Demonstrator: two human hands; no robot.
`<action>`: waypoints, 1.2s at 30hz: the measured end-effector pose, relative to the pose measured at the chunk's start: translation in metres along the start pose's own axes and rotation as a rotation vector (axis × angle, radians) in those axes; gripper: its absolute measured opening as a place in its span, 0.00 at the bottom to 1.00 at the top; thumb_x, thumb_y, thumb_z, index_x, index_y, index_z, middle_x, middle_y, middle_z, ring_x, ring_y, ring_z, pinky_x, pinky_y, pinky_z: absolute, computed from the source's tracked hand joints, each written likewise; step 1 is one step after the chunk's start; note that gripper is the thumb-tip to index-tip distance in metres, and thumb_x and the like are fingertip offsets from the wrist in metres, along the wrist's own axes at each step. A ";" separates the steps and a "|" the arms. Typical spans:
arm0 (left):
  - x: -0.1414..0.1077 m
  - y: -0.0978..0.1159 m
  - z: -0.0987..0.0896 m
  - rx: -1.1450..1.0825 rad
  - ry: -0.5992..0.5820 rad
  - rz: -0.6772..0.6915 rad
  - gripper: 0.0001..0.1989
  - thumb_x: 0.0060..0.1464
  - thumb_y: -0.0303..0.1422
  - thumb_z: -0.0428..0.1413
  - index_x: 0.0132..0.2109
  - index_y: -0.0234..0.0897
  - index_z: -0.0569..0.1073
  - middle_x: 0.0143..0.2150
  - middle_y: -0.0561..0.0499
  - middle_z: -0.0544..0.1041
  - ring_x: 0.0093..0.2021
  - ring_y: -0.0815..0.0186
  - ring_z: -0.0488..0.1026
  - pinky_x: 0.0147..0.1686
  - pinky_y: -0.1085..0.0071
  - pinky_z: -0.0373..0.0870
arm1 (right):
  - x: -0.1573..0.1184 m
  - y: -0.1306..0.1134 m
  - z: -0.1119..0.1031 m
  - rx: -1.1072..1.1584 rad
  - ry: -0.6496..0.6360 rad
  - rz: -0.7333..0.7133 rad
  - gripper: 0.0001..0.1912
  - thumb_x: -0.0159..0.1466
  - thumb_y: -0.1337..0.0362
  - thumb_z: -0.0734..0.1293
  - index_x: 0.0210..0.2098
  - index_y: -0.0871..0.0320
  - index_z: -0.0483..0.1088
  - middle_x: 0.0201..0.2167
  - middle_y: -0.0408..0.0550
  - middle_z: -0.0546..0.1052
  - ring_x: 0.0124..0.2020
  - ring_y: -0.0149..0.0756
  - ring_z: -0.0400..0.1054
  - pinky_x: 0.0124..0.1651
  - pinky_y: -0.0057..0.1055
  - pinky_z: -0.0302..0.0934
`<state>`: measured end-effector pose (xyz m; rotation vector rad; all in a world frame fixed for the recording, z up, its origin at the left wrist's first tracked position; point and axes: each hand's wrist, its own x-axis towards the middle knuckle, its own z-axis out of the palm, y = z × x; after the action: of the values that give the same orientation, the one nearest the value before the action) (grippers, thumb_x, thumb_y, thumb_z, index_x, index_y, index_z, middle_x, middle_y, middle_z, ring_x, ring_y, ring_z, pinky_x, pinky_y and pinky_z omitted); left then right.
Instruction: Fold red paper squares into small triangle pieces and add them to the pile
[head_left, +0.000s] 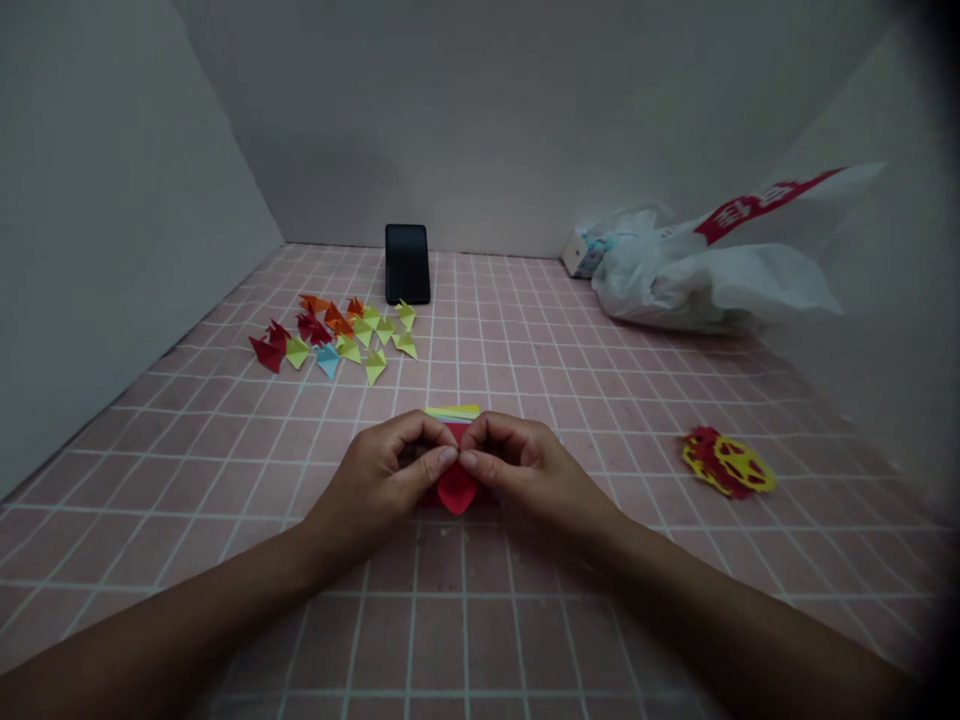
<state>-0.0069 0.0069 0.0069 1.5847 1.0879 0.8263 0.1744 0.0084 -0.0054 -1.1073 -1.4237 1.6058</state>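
A piece of red paper [457,488] is pinched between both hands near the middle of the view, its rounded lower part hanging below the fingertips. My left hand [401,465] grips its left side with thumb and forefinger. On the other side, my right hand [517,455] pinches it the same way, and the two thumbs almost touch. Just behind the fingers lies a stack of coloured paper [454,411], with yellow and pale edges showing. The hands hide most of the stack and part of the red piece.
Several small folded paper figures [349,348] in red, orange, yellow and blue lie at the back left. A black phone [407,263] leans near the wall. A white plastic bag [675,285] and box [581,253] sit back right. Red and yellow cutouts [726,462] lie right.
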 end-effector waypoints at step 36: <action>0.002 -0.003 0.000 0.170 0.045 0.155 0.09 0.60 0.30 0.53 0.32 0.35 0.72 0.29 0.54 0.73 0.30 0.70 0.70 0.33 0.73 0.65 | -0.004 -0.002 0.005 -0.124 0.010 -0.058 0.08 0.59 0.65 0.66 0.25 0.58 0.64 0.26 0.43 0.70 0.29 0.32 0.62 0.33 0.30 0.56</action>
<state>-0.0073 0.0087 0.0036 1.8178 1.1016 0.8954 0.1711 0.0032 -0.0032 -1.1322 -1.5516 1.4867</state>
